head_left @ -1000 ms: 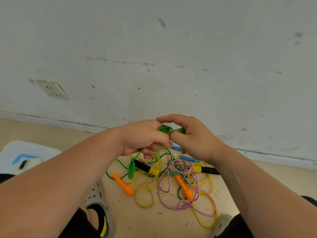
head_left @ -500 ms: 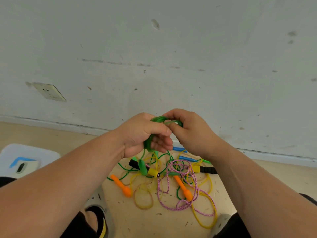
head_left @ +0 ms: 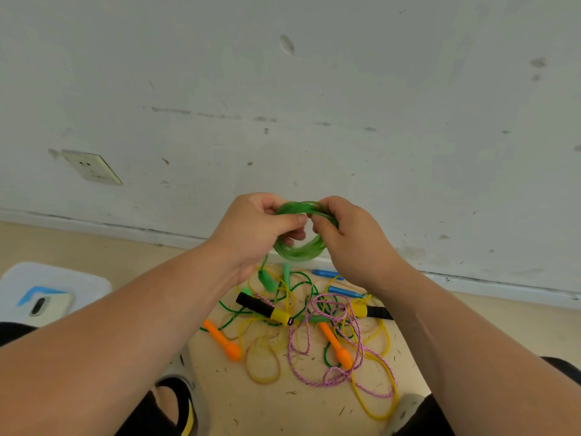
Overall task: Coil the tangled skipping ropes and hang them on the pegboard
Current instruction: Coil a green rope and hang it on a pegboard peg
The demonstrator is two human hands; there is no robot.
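A green skipping rope [head_left: 300,250] is wound into a small round coil held up in front of the wall. My left hand [head_left: 251,234] grips the coil's left side, thumb across it. My right hand [head_left: 349,240] pinches its right side. Two green handles [head_left: 266,280] dangle just below the coil. Beneath my hands the floor holds a tangle of ropes [head_left: 317,335]: a pink braided one, a yellow one with black-and-yellow handles [head_left: 263,309], a dark green cord, orange handles [head_left: 221,339] and blue handles [head_left: 341,291]. No pegboard is in view.
A white wall with a socket [head_left: 91,167] and a skirting board runs close behind the pile. At the left edge lies a white pad [head_left: 72,278] with a phone [head_left: 42,305] on it. My sandalled foot [head_left: 176,404] and knees frame the bottom.
Both hands rose with the green rope and drew slightly apart. The bunched rope between them has spread into a visible round coil, and its handles lifted off the pile.
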